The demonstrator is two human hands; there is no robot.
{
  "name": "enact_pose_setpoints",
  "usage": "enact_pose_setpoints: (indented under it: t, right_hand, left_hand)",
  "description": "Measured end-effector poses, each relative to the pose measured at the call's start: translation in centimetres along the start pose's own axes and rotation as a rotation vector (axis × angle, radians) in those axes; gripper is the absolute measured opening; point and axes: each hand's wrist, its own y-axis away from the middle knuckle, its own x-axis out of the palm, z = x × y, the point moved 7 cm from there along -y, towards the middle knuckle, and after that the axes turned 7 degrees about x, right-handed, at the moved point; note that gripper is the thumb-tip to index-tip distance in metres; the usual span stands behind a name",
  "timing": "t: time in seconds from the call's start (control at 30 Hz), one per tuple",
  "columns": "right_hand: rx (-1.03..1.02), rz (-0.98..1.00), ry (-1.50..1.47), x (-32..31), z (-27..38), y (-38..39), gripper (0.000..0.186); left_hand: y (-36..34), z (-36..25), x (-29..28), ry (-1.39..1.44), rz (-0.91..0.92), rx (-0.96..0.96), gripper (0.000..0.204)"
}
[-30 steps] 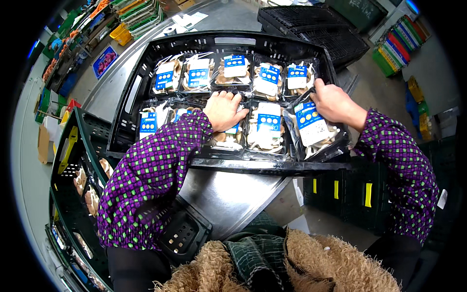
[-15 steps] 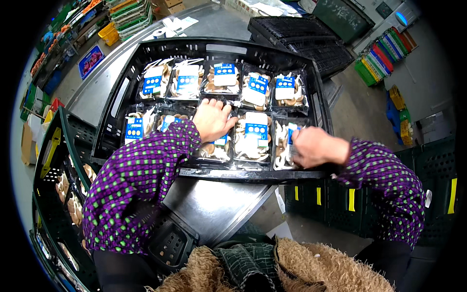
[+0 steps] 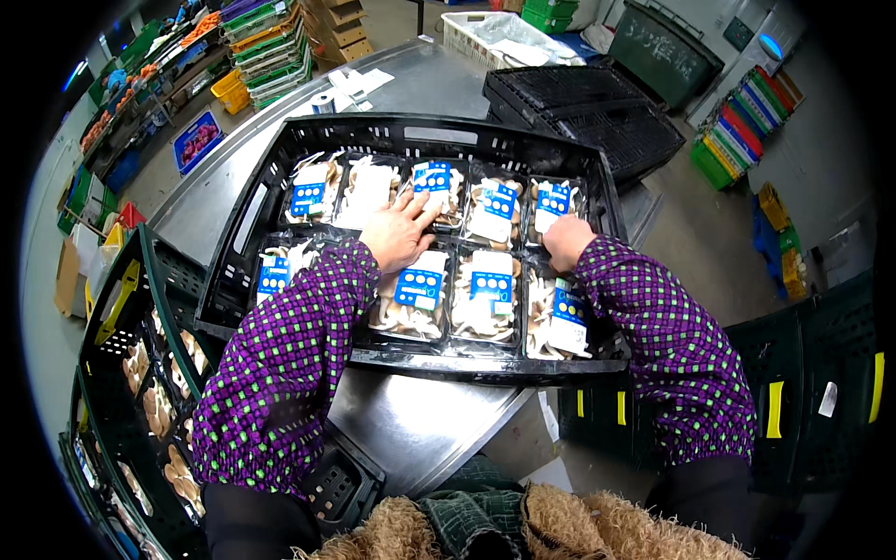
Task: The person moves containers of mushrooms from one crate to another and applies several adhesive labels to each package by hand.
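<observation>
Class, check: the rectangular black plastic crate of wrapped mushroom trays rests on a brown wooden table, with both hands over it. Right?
No: the head view shows a shiny grey metal table, not brown wood, beneath the black plastic crate; the left hand and right hand are over it.

Far left there's a tall stack of colored crates [image 3: 271, 58], with cardboard boxes [image 3: 343, 30] just right of it, plus a yellow tub [image 3: 231, 91] and a blue tray [image 3: 180, 157] of purple stuff nearer in. Way at the far end sits a white crate [image 3: 464, 39] with clear plastic in it, then a dark green bin [image 3: 661, 56] to its right. Over on the right, another rainbow-ish crate stack [image 3: 744, 126].
</observation>
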Motion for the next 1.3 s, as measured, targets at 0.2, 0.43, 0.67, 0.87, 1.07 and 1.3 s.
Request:
enact_pose_setpoints:
  t: [0.2, 0.43, 0.67, 0.87, 1.07, 1.3]
  right_hand:
    - [-0.016, -0.065, -0.158, -2.8, 0.6, -1.9, 0.03]
    - [-0.016, -0.194, -0.462, -3.3, -0.8, -2.5, 0.054]
    - [0.033, -0.526, -0.458, -2.9, -5.8, -3.7, 0.055]
    - [-0.466, -0.437, -0.934, -7.6, 4.6, 11.9, 0.044]
    - [0.005, -0.9, -0.363, -5.5, 11.8, 21.4, 0.05]
    - [0.225, -1.14, -0.215, -6.2, 11.9, 20.0, 0.052]
  left_hand:
    - [1.8, 2.0, 0.7, 0.058, 0.016, -0.021, 0.064]
    - [1.7, -1.1, -2.9, 0.131, 0.138, -0.039, 0.042]
    - [22.5, -8.4, -28.7, 0.014, -0.111, -0.135, 0.035]
    - [62.5, -22.1, -40.2, -0.307, -0.804, -1.08, 0.029]
    - [86.2, -44.6, -16.1, -0.009, -1.476, -2.185, 0.033]
    - [86.1, -41.2, 2.5, 0.409, -1.315, -2.107, 0.052]
